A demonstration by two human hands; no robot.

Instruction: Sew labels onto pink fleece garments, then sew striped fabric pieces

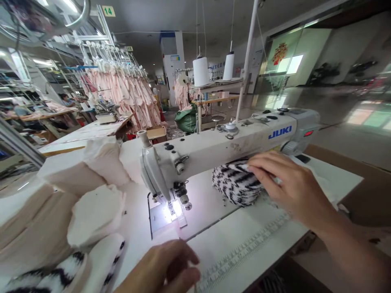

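Note:
My right hand [284, 183] is closed in a pinch on the top piece of a stack of black-and-white fuzzy fabric pieces [236, 185]. That stack lies on the sewing table under the arm of the white sewing machine [214, 150]. In front of the lit needle and presser foot [172, 209], my left hand [165, 266] hovers over the table edge. Its fingers are loosely curled, thumb and forefinger apart, with nothing visible held. A pale scrap of fabric [167, 235] shows just beyond it, partly hidden.
Stacks of cream fabric pieces [94, 213] crowd the table's left side, with black-and-white fuzzy pieces [61, 270] at the lower left. A measuring tape strip [244, 252] runs along the front edge. Thread cones [200, 71] stand behind the machine. Pink garments [128, 91] hang farther back.

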